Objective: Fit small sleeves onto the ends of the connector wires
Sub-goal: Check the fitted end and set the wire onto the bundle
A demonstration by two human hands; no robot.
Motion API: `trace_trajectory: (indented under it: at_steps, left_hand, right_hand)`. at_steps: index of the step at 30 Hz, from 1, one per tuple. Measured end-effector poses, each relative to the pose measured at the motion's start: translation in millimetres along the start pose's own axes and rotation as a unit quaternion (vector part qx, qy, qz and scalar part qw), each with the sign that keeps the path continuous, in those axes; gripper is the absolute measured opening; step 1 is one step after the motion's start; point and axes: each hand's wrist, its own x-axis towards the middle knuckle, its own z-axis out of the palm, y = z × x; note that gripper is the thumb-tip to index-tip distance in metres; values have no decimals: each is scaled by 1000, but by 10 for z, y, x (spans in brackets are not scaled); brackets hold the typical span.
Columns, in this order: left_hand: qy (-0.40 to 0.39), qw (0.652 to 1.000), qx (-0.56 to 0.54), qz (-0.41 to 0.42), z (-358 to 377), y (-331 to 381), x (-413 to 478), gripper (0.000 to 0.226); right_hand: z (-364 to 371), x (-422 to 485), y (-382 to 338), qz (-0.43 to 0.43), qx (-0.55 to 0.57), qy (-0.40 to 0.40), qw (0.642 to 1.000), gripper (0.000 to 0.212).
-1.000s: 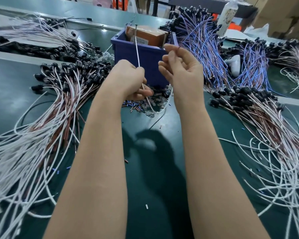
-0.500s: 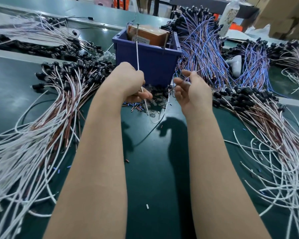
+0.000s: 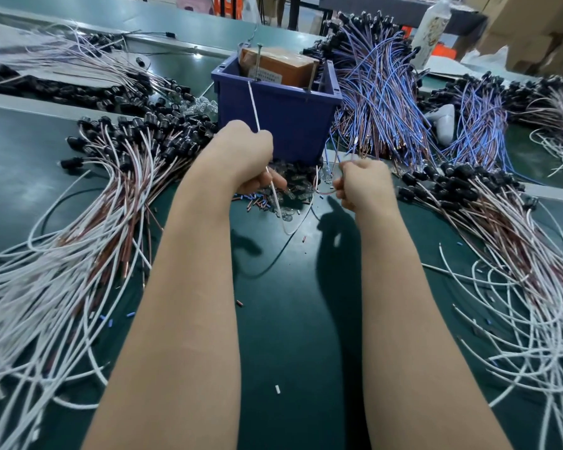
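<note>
My left hand (image 3: 246, 155) is closed on a white wire (image 3: 253, 107) that sticks up past the fist and trails down in a loop below it. To the right, my right hand (image 3: 364, 183) is closed low over the green mat, pinching a thin brown wire (image 3: 329, 191) whose end pokes up above the fingers. Between and just beyond the hands lies a heap of small blue and brown sleeves (image 3: 257, 201) mixed with clear parts. Whether a sleeve sits on either wire end is too small to tell.
A blue bin (image 3: 293, 118) with a brown box inside stands right behind the hands. Bundles of white-and-brown wires with black connectors (image 3: 121, 138) spread on the left and right (image 3: 468, 186). Blue wires (image 3: 381, 102) pile behind the bin. Loose sleeves dot the mat.
My right hand has come down from face height beside the bin to the mat level and closed on a brown wire. The left hand has stayed put with the white wire.
</note>
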Motion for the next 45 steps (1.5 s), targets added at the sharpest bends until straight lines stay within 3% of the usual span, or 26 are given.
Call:
trace_trajectory:
  at_steps: [4, 9, 12, 16, 19, 21, 23, 26, 29, 33, 41, 45]
  left_hand:
    - [5, 1000, 2, -4, 5, -10, 2, 14]
    - [2, 1000, 6, -8, 0, -10, -5, 21]
    - [14, 1000, 11, -2, -17, -8, -6, 23]
    - [23, 999, 11, 22, -60, 32, -6, 26]
    - [27, 999, 7, 40, -72, 55, -19, 27]
    - [33, 998, 18, 49, -57, 37, -19, 28]
    - [47, 996, 35, 61, -37, 2, 2, 28]
    - [73, 993, 52, 79, -16, -39, 49, 29]
    - [88, 991, 60, 86, -4, -63, 71, 32]
    - [103, 990, 44, 89, -8, -80, 76, 30]
    - [136, 985, 9, 106, -60, -135, 113, 30]
    - [157, 980, -9, 123, -78, -142, 127, 28]
  right_hand:
    - [91, -45, 50, -64, -194, -27, 979, 31]
    - [175, -56, 80, -55, -268, -50, 961, 22]
    - [134, -55, 42, -73, -237, -49, 967, 13]
    - [34, -125, -128, -99, -173, -126, 972, 23]
    - [79, -188, -179, -76, -132, -182, 971, 17]
    - [148, -205, -160, -39, -47, -197, 979, 13]
    - [194, -210, -150, -21, 49, -182, 982, 16]
    - [215, -180, -165, -65, 127, -125, 982, 20]
    - [251, -185, -162, -131, 115, -81, 981, 14]
    - [311, -219, -120, -181, 77, -48, 979, 28]
    - [319, -261, -101, -233, 59, 26, 970, 3]
    - [335, -233, -112, -219, 68, 56, 972, 23]
